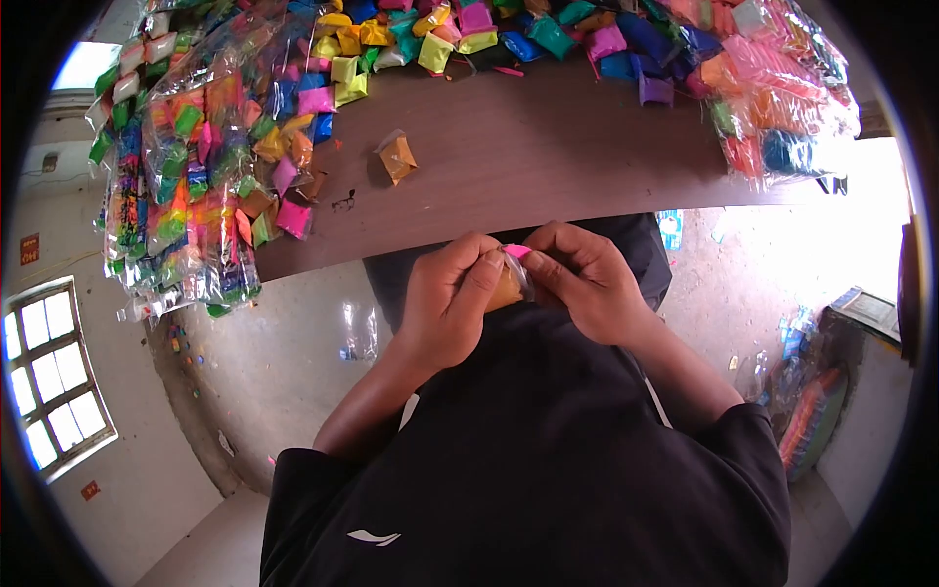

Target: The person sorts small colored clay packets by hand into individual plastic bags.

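Note:
Both hands meet over my lap, just off the table's near edge. A small clear packet with orange-brown contents (506,291) hangs between them, and a bit of bright pink (516,251) shows at its top. My left hand (453,293) pinches the packet's upper left side between thumb and forefinger. With thumb and curled forefinger, my right hand (584,284) grips its upper right side by the pink piece. The fingertips nearly touch. On the table (548,137), beyond my left hand, lies another orange-brown packet (396,158).
Many small coloured packets (435,51) line the table's far side. Large clear bags of coloured packets are heaped at the table's left (186,166) and right (782,98). Plastic wrappers (359,331) lie on the floor below.

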Tool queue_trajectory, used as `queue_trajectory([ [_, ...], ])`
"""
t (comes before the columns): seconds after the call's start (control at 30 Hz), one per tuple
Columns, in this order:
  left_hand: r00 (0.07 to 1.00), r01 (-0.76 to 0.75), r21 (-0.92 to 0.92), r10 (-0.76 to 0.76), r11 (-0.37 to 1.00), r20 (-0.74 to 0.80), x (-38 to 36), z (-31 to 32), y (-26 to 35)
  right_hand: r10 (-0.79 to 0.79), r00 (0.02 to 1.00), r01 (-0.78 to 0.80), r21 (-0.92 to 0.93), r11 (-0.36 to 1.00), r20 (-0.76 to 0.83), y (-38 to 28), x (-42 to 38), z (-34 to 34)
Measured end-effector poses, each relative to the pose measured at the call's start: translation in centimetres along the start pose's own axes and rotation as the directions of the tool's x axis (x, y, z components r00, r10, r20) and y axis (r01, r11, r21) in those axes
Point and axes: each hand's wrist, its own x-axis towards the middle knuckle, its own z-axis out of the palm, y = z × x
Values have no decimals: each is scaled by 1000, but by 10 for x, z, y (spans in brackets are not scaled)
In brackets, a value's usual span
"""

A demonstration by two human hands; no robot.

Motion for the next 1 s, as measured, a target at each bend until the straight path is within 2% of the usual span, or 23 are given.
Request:
queue_trajectory([
  [0.03, 1000, 0, 0, 0, 1000, 0, 0, -1, 0, 0, 1000, 0, 0, 1000, 0, 0, 0, -1],
  [0.1, 993, 111, -127, -103, 986, 63, -1, -4, 1, -178, 983, 164, -256, 953, -34, 0, 1, -2],
  [0.23, 987, 145, -224, -127, 964, 94, 0, -5, 5, -195, 980, 186, -166, 968, -39, 6, 2, -1],
  [0.3, 984, 178, -328, -169, 928, 55, 1, -1, 8, -303, 953, 297, -174, 939, -5, 8, 2, -3],
  [0.43, 984, 177, -329, -162, 927, 72, 2, -3, 5, -328, 944, 321, -272, 907, 21, 5, 0, -6],
  [0.53, 992, 122, -263, -109, 957, 65, 1, -6, 3, -269, 961, 249, -216, 944, -69, 8, -4, -4],
  [0.6, 998, 45, -122, -40, 992, 44, 1, -6, -3, -250, 961, 242, -79, 967, -116, 3, -5, -1],
  [0.63, 998, 46, -122, -40, 992, 44, 2, -6, -5, -250, 961, 242, -79, 967, -116, -1, -6, -1],
  [0.7, 997, -73, 8, 72, 997, 17, 3, -4, -7, -215, 974, 210, -74, 975, -68, -7, -7, -2],
  [0.73, 997, -73, 8, 73, 997, 19, 4, -3, -5, -215, 974, 210, -74, 975, -69, -9, -5, -1],
  [0.8, 999, -30, 37, 28, 999, 45, 3, -2, 2, -80, 996, 77, -69, 995, -47, -11, 1, 2],
  [0.93, 998, 11, 48, -14, 999, 63, 5, -5, 3, -122, 992, 122, 13, 992, -19, -10, 7, 0],
  [1.0, 993, -89, 118, 79, 989, 83, 7, -6, 1, -63, 998, 62, 20, 998, 15, -18, 7, 1],
])
